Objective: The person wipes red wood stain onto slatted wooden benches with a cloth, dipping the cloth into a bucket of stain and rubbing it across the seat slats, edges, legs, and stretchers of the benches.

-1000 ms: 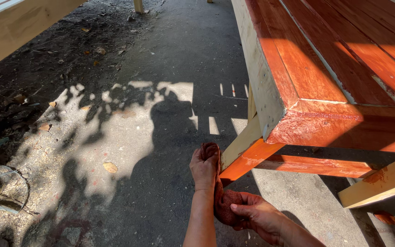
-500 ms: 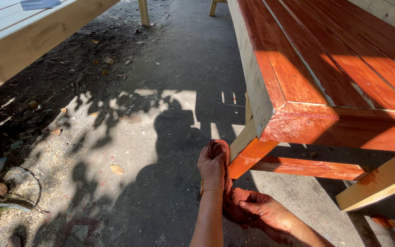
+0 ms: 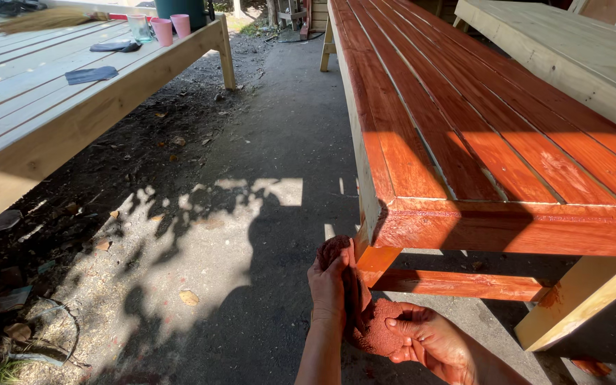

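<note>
Stained table (image 3: pixel 479 142) fills 1 o'clock, its leg (image 3: pixel 373 258) half coated. My left hand (image 3: pixel 329 281) presses the rag (image 3: pixel 365 321) against it; right hand (image 3: pixel 433 346) grips the rag's bunched end at 6 o'clock. Staining step; next needs firm wiping downward.

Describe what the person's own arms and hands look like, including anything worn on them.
Both hands are bare: no gloves, rings or watch show. The left hand and right hand are smeared with reddish-brown stain, heaviest on the fingers. The forearms in view are bare too, with no sleeves, and they are partly in shadow.
</note>
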{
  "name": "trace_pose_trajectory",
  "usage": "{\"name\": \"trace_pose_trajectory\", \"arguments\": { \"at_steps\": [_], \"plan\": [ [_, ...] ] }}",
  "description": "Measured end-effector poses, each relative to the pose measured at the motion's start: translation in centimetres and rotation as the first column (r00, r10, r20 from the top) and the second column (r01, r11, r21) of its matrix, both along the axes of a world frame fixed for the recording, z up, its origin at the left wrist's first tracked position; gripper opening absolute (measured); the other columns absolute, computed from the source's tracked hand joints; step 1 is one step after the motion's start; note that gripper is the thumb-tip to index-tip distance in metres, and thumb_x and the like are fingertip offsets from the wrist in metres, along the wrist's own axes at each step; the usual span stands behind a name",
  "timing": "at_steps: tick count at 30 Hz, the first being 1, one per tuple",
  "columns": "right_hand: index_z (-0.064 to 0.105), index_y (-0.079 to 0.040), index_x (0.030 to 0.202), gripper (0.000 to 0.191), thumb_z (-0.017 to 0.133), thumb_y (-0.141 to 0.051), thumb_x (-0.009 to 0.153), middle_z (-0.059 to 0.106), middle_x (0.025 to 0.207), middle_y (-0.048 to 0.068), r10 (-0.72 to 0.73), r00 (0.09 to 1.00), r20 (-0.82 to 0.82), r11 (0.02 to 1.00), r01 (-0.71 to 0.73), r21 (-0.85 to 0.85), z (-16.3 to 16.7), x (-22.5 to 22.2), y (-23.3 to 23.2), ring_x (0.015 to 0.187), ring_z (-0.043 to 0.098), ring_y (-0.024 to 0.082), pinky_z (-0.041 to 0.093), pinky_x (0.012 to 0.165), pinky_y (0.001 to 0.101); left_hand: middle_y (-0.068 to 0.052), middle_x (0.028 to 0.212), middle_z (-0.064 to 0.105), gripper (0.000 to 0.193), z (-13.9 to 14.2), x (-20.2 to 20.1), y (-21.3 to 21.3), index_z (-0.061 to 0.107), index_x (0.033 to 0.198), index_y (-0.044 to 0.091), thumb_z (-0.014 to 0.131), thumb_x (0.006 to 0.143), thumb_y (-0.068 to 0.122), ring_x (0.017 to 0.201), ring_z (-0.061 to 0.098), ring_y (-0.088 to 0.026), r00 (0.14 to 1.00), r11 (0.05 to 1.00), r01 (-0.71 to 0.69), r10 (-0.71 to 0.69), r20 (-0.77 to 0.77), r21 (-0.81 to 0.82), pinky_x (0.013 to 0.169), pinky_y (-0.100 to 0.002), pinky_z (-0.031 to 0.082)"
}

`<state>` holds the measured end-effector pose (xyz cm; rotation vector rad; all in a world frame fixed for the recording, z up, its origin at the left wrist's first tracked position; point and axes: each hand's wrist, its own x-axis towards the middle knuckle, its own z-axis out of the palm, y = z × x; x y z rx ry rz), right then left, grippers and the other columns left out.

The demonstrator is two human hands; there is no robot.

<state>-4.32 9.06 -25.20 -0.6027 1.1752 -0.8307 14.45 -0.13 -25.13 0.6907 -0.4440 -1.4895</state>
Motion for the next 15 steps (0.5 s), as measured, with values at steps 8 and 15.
{"name": "trace_pose_trajectory", "arguments": {
  "at_steps": [8,15],
  "plan": [
    [0.070,-0.005,0.119,0.029,0.068,-0.014,0.091,0.075,0.091,0.008,0.078,0.995,0.062,0.992,-0.071,-0.105,0.9,0.0,-0.1,0.075,0.072,0.021,0.061,0.066,0.0377,-0.007,0.119,0.074,0.064,3.0,0.3,0.0,0.067,0.135,0.003,0.059,0.073,-0.010,0.104,0.068,-0.020,0.991,0.957,0.107,-0.080,0.112,-0.269,0.093,-0.031,0.052],
    [0.069,-0.003,0.116,0.027,0.066,-0.013,0.091,0.077,0.090,0.010,0.148,0.985,0.090,0.982,-0.136,-0.128,1.8,0.8,-0.1,0.075,0.075,0.021,0.061,0.066,0.0357,-0.009,0.140,0.064,0.036,4.9,-0.6,4.7,0.075,0.120,0.004,0.076,0.084,0.006,0.129,0.059,-0.025,0.642,0.862,-0.014,0.397,0.656,-0.507,0.103,-0.035,0.048]
  ]
}}
